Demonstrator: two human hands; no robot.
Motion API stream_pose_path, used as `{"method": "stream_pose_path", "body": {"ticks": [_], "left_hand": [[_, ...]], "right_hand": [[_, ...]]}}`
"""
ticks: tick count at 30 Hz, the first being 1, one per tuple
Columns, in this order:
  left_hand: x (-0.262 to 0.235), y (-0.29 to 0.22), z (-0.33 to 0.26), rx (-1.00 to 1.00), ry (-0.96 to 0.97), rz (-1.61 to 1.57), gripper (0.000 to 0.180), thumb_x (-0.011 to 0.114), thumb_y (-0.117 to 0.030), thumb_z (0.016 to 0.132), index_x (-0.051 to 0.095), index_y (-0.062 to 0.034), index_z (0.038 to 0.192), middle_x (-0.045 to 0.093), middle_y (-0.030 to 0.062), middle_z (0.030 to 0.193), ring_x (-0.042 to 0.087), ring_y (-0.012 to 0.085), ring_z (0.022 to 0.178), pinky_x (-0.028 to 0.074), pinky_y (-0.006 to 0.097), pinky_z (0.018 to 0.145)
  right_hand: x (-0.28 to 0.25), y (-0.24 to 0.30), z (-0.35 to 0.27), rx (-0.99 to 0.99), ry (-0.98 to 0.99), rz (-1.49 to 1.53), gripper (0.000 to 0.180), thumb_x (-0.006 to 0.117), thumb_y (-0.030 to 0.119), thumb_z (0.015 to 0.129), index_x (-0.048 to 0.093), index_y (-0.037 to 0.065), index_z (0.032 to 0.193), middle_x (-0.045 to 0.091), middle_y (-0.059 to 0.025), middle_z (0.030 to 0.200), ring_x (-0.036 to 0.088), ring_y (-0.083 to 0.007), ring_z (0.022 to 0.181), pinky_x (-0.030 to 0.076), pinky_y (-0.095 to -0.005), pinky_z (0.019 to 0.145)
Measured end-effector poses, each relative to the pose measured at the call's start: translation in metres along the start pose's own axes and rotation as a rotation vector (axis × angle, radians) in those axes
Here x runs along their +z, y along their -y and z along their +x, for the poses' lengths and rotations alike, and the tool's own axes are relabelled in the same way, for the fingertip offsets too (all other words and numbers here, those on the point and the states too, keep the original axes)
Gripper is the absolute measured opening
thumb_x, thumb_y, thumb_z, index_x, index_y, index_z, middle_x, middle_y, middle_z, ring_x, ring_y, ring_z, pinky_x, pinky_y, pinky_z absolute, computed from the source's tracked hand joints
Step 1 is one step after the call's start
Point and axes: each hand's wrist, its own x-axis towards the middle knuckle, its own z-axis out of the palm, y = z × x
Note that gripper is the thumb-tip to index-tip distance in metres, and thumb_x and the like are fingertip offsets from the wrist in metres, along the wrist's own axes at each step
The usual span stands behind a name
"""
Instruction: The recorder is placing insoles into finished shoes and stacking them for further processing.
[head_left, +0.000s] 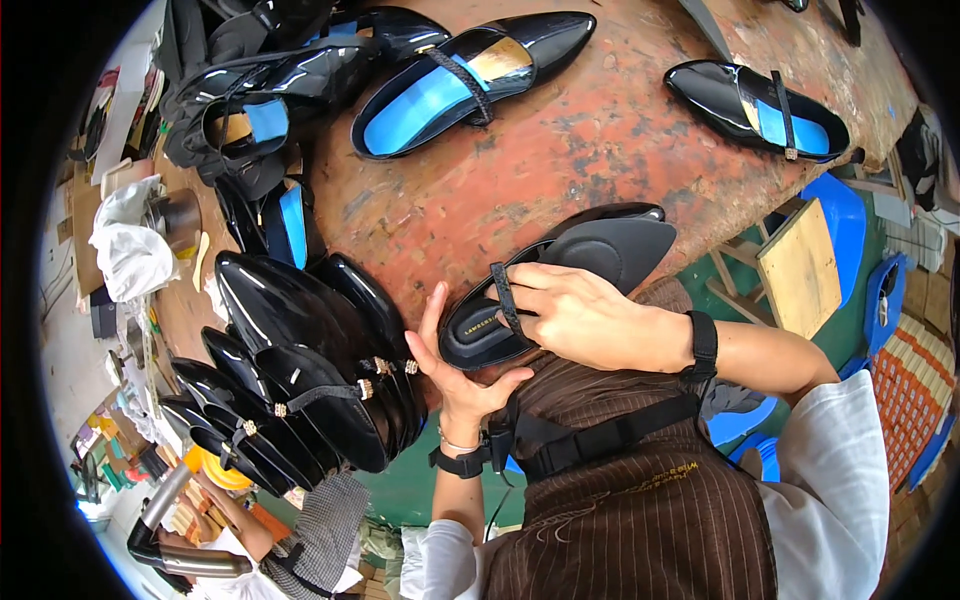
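A glossy black pointed shoe (655, 212) lies at the table's near edge, toe to the upper right. A black padded insole (612, 250) sits partly in it, with its front part over the shoe's toe area. My right hand (585, 318) reaches through the textured strap (502, 290), its curled fingers on the insole's heel part. Around the heel, my left hand (458, 385) is open, with straight fingers on one side and thumb on the other; its palm is close to the heel rim.
Several finished-looking black shoes (300, 320) stand packed together at the left. Two shoes with blue linings, one at top centre (430, 100) and another at the right (760, 110), lie farther off. A wooden stool (800, 265) stands beyond the table edge. Another person's arm (240, 520) shows at lower left.
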Motion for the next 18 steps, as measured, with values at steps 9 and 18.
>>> {"method": "stream_pose_path", "body": {"ticks": [9, 18], "left_hand": [[-0.007, -0.008, 0.015, 0.006, 0.03, 0.061, 0.06, 0.065, -0.044, 0.089, 0.05, -0.0079, 0.135, 0.042, 0.0299, 0.148, 0.045, 0.0459, 0.135, 0.038, 0.053, 0.11], [-0.002, -0.009, 0.009, -0.07, -0.102, 0.002, 0.024, 0.055, -0.023, 0.093, 0.046, -0.0016, 0.1, 0.05, 0.0291, 0.137, 0.057, 0.0411, 0.119, 0.043, 0.05, 0.103]], "right_hand": [[0.001, -0.014, 0.026, -0.347, 0.181, 0.184, 0.044, 0.057, 0.017, 0.091, 0.056, -0.001, 0.132, 0.061, -0.0184, 0.132, 0.055, -0.0317, 0.128, 0.045, -0.0409, 0.108], [-0.009, 0.018, -0.017, 0.003, 0.112, -0.376, 0.038, 0.059, 0.015, 0.081, 0.073, 0.005, 0.115, 0.068, -0.0113, 0.125, 0.058, -0.0233, 0.127, 0.036, -0.0437, 0.117]]}}
